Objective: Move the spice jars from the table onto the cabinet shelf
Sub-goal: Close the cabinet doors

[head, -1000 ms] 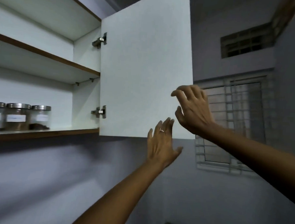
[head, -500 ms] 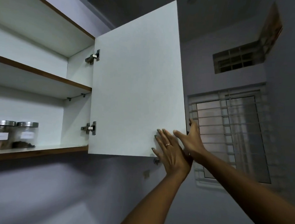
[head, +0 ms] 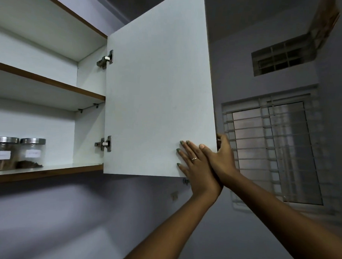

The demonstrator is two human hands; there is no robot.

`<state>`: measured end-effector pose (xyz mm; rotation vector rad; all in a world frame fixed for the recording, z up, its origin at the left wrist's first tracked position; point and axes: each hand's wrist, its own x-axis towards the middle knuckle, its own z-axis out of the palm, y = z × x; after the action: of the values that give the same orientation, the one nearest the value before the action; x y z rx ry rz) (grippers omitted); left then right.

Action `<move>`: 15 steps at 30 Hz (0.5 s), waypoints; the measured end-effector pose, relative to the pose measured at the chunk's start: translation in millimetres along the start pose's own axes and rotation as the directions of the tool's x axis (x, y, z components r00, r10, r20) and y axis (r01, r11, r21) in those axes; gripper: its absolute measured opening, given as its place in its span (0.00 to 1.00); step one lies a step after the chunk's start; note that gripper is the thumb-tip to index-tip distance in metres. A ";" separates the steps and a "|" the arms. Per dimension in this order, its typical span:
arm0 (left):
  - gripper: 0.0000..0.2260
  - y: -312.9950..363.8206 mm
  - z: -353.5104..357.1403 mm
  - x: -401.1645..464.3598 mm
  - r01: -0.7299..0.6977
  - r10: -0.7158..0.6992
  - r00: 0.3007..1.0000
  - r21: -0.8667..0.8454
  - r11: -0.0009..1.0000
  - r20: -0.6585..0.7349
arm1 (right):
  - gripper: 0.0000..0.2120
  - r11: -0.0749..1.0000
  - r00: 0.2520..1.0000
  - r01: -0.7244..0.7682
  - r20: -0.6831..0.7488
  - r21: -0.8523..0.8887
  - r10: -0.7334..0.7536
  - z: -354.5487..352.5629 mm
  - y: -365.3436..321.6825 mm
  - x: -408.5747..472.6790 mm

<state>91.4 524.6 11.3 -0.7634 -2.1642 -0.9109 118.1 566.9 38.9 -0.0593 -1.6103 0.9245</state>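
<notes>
**Both hands now on the door**

A second ago both hands hung short of the door (head: 158, 93), fingers spread. The left hand (head: 196, 165) now lies flat on its inner face near the lower corner. The right hand (head: 222, 157), just beside it, has hooked its fingers round the free edge, thumb on the near side.

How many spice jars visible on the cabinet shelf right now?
2. Both clear, steel-lidded, white-labelled jars stand on the bottom shelf: one cut by the left frame edge, one beside it to the right. More may sit out of frame.
</notes>
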 end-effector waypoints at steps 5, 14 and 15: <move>0.36 -11.7 -17.3 -6.5 -0.041 0.041 0.999 0.004 0.999 0.003 | 0.19 1.000 0.999 0.006 -0.037 0.025 -0.005 6.7 -18.2 -15.4; 0.36 -37.6 -60.5 -17.6 -0.008 0.008 0.997 0.005 1.000 0.072 | 0.17 0.999 0.996 0.039 -0.085 -0.032 -0.041 20.9 -76.8 -59.8; 0.37 -45.2 -68.7 -22.9 -0.049 0.050 0.996 -0.029 0.998 0.067 | 0.17 0.998 0.995 0.046 -0.085 -0.039 -0.049 23.3 -84.7 -65.5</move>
<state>96.7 439.4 13.8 -0.8686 -2.1852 -0.9023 154.1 463.4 36.1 -0.0856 -1.5428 0.8445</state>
